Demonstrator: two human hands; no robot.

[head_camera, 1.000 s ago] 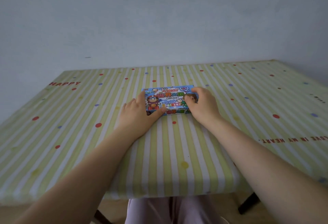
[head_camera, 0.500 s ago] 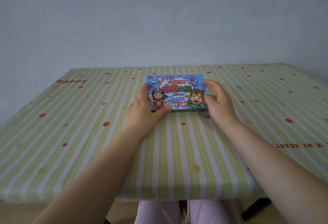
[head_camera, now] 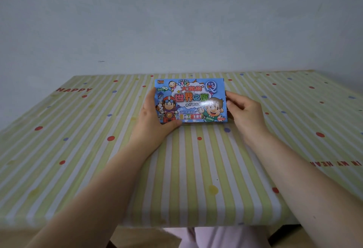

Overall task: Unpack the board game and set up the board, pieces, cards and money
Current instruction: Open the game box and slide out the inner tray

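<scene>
Box held at both ends, still sealed – nothing unpacked yet.

Game box [head_camera: 191, 101] is tilted up, mid-table on striped cloth [head_camera: 196, 169]. Left hand [head_camera: 155, 118] is clamped on left end w/ thumb under near edge; right hand [head_camera: 242, 110] is curled at right end. Box is best laid flat, lid eased off evenly so contents aren't spilled.

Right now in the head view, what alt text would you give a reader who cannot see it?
A person's left hand and right hand hold a closed, colourful board game box by its two short sides, tilted up toward the camera over a table with a striped, dotted tablecloth. A plain pale wall stands behind.
</scene>
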